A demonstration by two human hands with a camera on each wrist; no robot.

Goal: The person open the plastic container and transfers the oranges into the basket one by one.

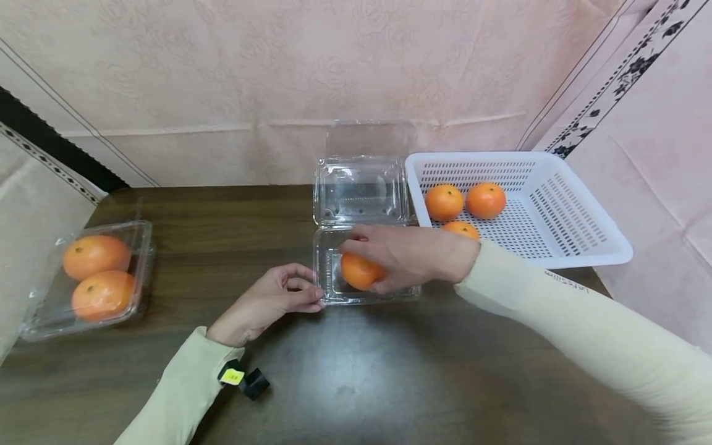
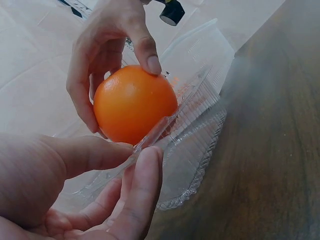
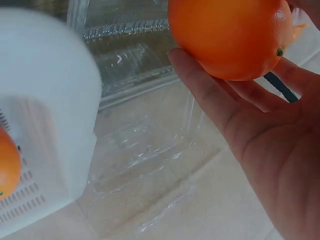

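A person's left hand (image 1: pixel 267 300) rests on the dark wooden table (image 1: pixel 356 383), thumb and forefinger pinching the near left rim of an open clear plastic clamshell box (image 1: pixel 334 290); the left wrist view shows the thin plastic edge caught between the fingertips (image 2: pixel 145 165). Just beyond, the right hand (image 1: pixel 406 256) reaches across from the right and grips an orange (image 1: pixel 360 271), fingers curled over its top and far side, thumb on the near side, so the fruit sits under the palm and inside the box's left half; whether it touches the bottom cannot be told. The right wrist view shows the orange (image 3: pixel 230 35) cradled against the fingers above the transparent tray. The box's lid (image 1: pixel 360 188) stands open behind it. At the table's left edge a second clear box (image 1: pixel 141 247) holds two oranges. Farther back on the right, a white perforated basket (image 1: pixel 556 204) contains three more oranges, near the pink patterned cloth (image 1: pixel 278 74) backdrop.
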